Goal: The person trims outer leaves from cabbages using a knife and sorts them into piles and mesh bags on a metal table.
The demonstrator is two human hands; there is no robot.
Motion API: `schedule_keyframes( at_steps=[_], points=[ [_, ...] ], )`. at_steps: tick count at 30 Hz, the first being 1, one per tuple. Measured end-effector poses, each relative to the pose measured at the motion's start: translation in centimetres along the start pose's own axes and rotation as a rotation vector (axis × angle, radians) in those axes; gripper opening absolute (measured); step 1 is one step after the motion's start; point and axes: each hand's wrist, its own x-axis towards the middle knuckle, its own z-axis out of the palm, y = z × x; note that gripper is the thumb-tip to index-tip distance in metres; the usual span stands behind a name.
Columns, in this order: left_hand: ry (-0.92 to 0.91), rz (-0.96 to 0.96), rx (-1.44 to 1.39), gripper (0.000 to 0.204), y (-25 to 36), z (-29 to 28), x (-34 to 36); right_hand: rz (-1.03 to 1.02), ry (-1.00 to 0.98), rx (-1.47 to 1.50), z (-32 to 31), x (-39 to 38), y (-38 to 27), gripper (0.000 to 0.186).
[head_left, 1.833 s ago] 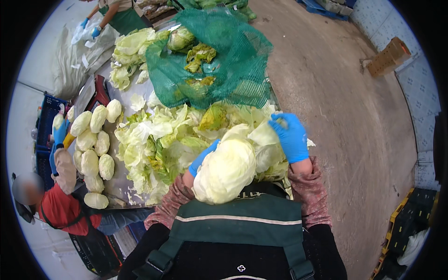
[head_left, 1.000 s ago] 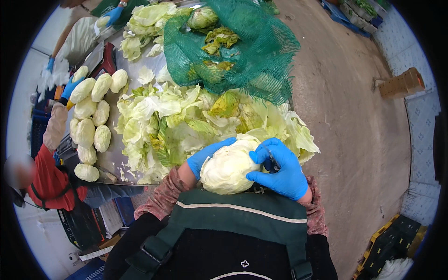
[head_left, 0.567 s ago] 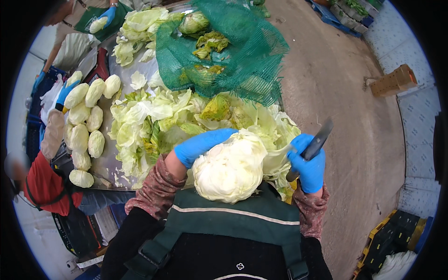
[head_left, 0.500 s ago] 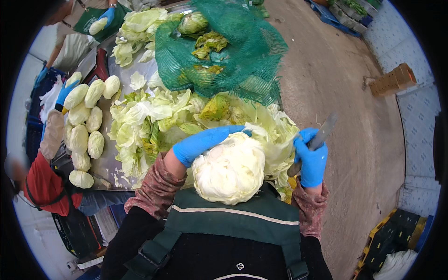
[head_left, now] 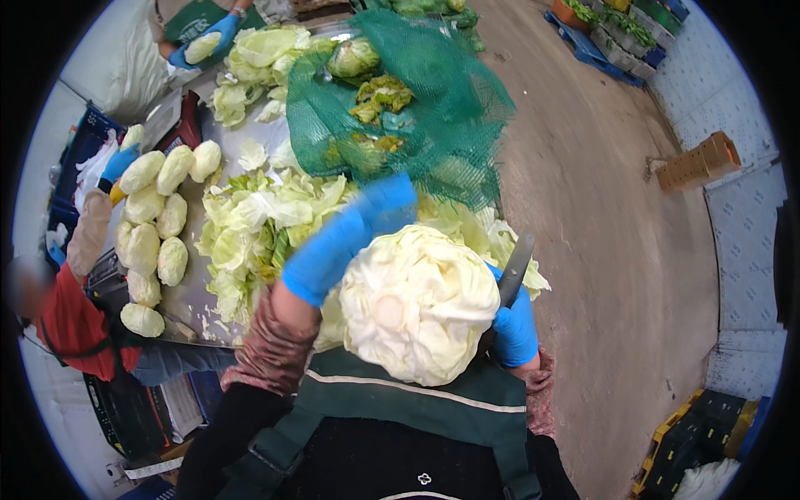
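Note:
A big pale cabbage head (head_left: 421, 304) is close against my apron, its round cut stem end showing toward me. My right hand (head_left: 515, 329), in a blue glove, is closed around a knife (head_left: 517, 268) at the cabbage's right side, with the grey blade pointing up. My left hand (head_left: 354, 237), also gloved in blue, is at the cabbage's upper left, over the loose leaves. Motion smears its fingers, so their grip does not show. Loose outer leaves (head_left: 262, 208) lie heaped beyond the cabbage. Behind them is a green net sack (head_left: 467, 108) with leafy heads in it.
Several trimmed pale heads (head_left: 172, 217) stand grouped on the metal table (head_left: 196, 292) at left. A co-worker's gloved hand (head_left: 122, 161) touches one. Another person's gloved hands (head_left: 221, 32) hold a head at the far left. A cardboard box (head_left: 696, 164) stands at right.
My left hand has come away from the cabbage's top. The cabbage has turned, bringing its stem end into view. My right hand has moved left with the knife, up to the cabbage's side.

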Motion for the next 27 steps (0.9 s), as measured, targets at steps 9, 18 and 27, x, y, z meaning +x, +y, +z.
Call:
schedule_keyframes(
  at_steps=[9, 18, 27],
  points=[
    [-0.02, 0.044, 0.242, 0.1, -0.9, -1.5, -2.9, 0.045, 0.037, -0.123, -1.9, 1.8, 0.9, 0.043],
    [-0.004, 0.222, 0.346, 0.118, -4.7, -0.3, -2.6, 0.1, -0.189, 0.184, -1.0, 0.3, 3.2, 0.064],
    [0.156, -0.288, 0.13, 0.09, -6.2, -0.2, -5.2, 0.064, 0.183, -0.051, -2.6, 0.6, 6.1, 0.049]
  ],
)
